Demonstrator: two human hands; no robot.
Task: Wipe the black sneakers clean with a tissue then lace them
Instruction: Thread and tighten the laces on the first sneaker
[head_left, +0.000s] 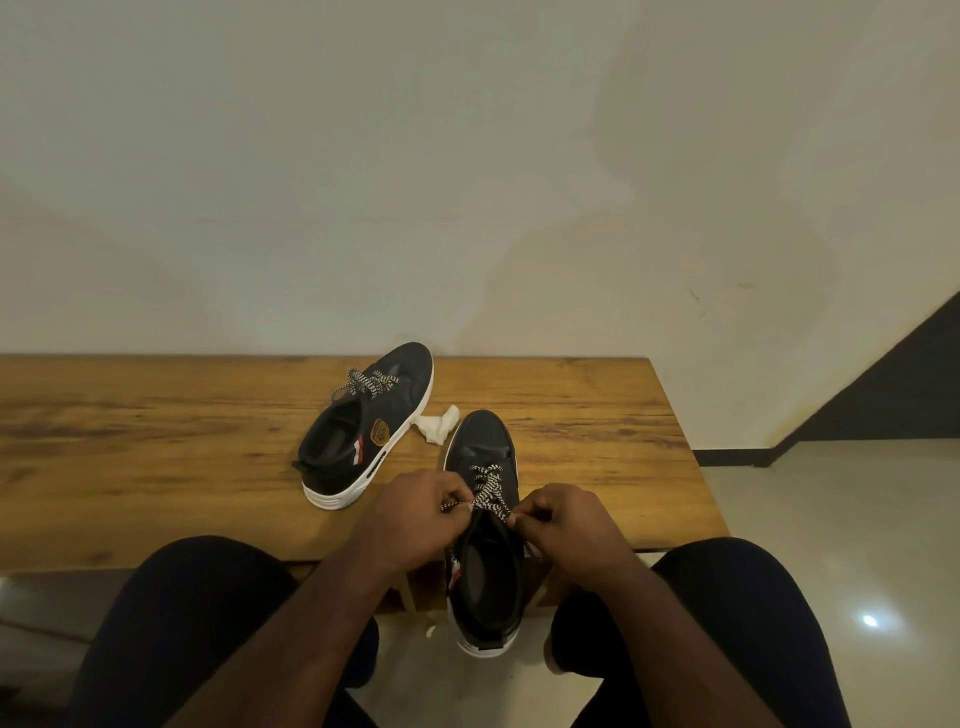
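A black sneaker with a white sole (480, 447) points away from me, its heel hanging past the front edge of the wooden table (156, 441). Its black-and-white checked lace (488, 488) crosses the upper eyelets. My left hand (415, 512) pinches one lace end at the shoe's left side. My right hand (563, 519) pinches the other end at the right side. A second black sneaker (363, 431) with a laced front lies further back on the left. A crumpled white tissue (439, 423) lies between the two shoes.
A plain wall rises right behind the table. The table's right edge ends near a tiled floor (831, 519) with a dark skirting strip. My knees in dark trousers (208, 597) sit on either side of the near shoe.
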